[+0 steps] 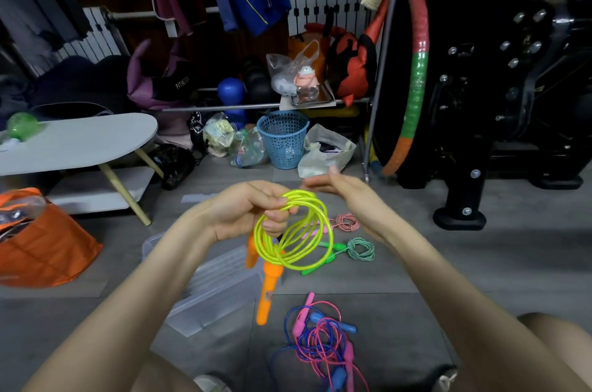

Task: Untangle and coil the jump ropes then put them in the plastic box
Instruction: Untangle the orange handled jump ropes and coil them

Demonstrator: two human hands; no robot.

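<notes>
- Yellow jump rope [290, 265] is hanging coiled, left hand [250, 209] gripping its loops, right hand [342, 190] hovering open
- Next move is likely lowering it into the plastic box [221, 276]

Mid-frame, the left hand [253, 212] holds the coiled rope [291, 234] up, and its handles [268, 289] dangle over the plastic box [217, 282] on the floor below. The right hand [339, 193] sits just right of the coil. The rope tangle [320, 337] lies bottom centre, right of the box. Two small coils lie right of centre, the far coil [347, 222] behind the near coil [361, 249]. There's a low table [80, 138] at mid-left and a basket [282, 138] behind the hands.
</notes>
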